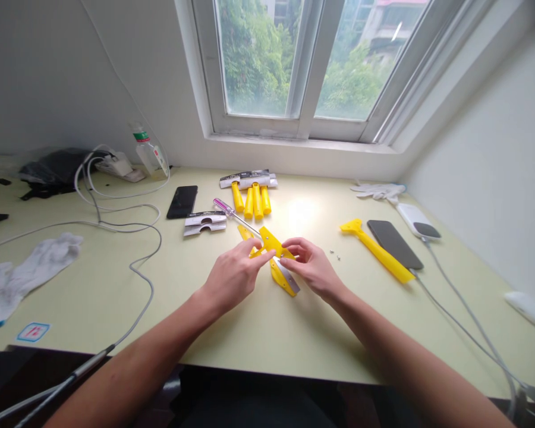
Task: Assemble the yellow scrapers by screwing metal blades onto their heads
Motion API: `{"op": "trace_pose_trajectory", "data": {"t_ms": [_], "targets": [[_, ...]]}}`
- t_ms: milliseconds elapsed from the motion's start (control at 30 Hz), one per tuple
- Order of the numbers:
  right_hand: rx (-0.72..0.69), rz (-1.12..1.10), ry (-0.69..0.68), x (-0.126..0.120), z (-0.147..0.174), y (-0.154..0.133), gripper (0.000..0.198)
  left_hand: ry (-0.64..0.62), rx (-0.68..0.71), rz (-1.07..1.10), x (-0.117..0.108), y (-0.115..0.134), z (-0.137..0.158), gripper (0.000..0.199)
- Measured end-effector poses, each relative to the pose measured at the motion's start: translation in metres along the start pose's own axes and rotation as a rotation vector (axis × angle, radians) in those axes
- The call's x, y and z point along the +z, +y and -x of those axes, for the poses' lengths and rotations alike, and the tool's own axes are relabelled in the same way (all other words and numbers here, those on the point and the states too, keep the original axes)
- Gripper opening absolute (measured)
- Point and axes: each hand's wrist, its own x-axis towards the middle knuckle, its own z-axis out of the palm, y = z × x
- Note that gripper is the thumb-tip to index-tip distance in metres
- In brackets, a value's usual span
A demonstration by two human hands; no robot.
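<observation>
My left hand (236, 268) and my right hand (312, 267) meet over the middle of the table, fingers closed on a flat yellow plastic plate (271, 239) with small holes. Under and in front of it lies another yellow scraper piece (280, 280) with a grey metal blade (289, 277) along it. A further yellow part (244, 232) shows partly behind my left fingers. Beyond them lies a screwdriver (224, 205) with a purple, clear handle, its shaft pointing at the plate. Two small screws (332, 252) rest right of my right hand.
A yellow scraper handle (381, 252) lies beside a phone (395, 242) at right. Several yellow handles in card sleeves (249, 177) lie at the back. Left are another phone (182, 202), an empty sleeve (205, 223), white gloves (31, 270), cables (154, 279) and a bottle (151, 156).
</observation>
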Motion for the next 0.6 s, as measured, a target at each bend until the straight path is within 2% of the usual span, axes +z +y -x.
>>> {"op": "trace_pose_trajectory", "data": {"t_ms": [100, 233, 333, 467, 533, 600], "targets": [[-0.033, 0.179, 0.056, 0.002, 0.001, -0.002, 0.023, -0.01, -0.006, 0.014, 0.001, 0.0, 0.001, 0.043], [-0.059, 0.273, 0.085, 0.003, 0.001, -0.005, 0.022, -0.009, -0.008, 0.028, 0.002, 0.001, 0.001, 0.041], [-0.112, 0.349, 0.131, -0.007, -0.002, -0.006, 0.02, -0.013, 0.006, 0.029, 0.002, 0.001, 0.001, 0.039], [-0.123, 0.651, 0.226, -0.048, -0.01, -0.007, 0.02, -0.026, -0.011, 0.02, 0.001, -0.003, 0.0, 0.038], [-0.011, 0.824, 0.188, -0.076, -0.012, -0.005, 0.019, -0.028, -0.028, 0.016, 0.001, -0.006, 0.0, 0.038], [0.128, 0.901, 0.111, -0.1, -0.012, -0.001, 0.017, -0.026, -0.035, 0.022, 0.001, -0.007, 0.0, 0.038]]}}
